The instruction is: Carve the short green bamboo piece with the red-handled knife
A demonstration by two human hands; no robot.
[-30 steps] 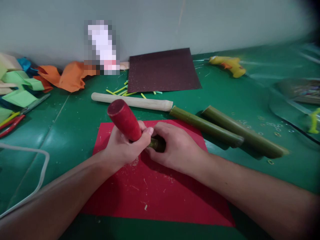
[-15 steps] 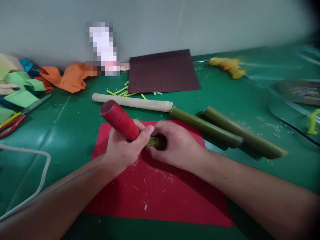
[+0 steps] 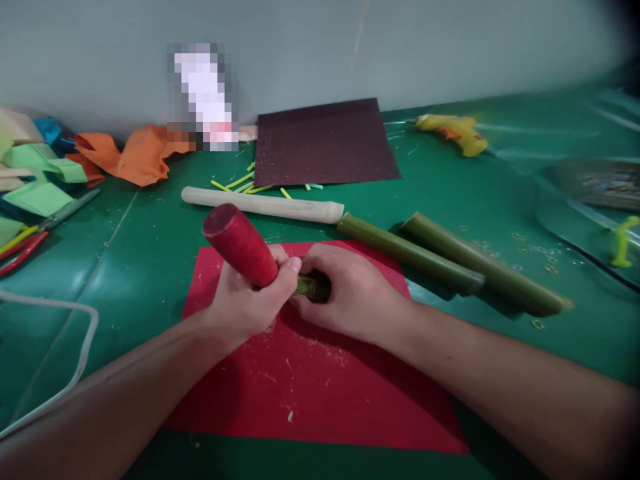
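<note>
My left hand [image 3: 255, 297] is closed round a tool with a thick red handle [image 3: 240, 243]. The handle tilts up and to the left, and the tool's working end is hidden by my fingers. My right hand [image 3: 353, 283] grips a short piece of green bamboo [image 3: 316, 287], whose surface shows pale scratched lines. Both hands meet over the bamboo, the left thumb close to the right fingertips. Beneath them lies a red sheet [image 3: 330, 400] strewn with fine pale shavings.
Beyond the sheet lie a pale peeled stick [image 3: 265, 205] and two green bamboo lengths [image 3: 410, 253] [image 3: 490, 267]. Farther back are a dark brown sheet [image 3: 327, 143] and a yellow glue gun [image 3: 453, 133]. Red-handled pliers [image 3: 27, 253], coloured paper [image 3: 40, 193] and a white cable [image 3: 90, 333] are at left.
The red handle has tipped slightly down and toward my right hand. Both hands keep their grip, and the whole view has shifted a little.
</note>
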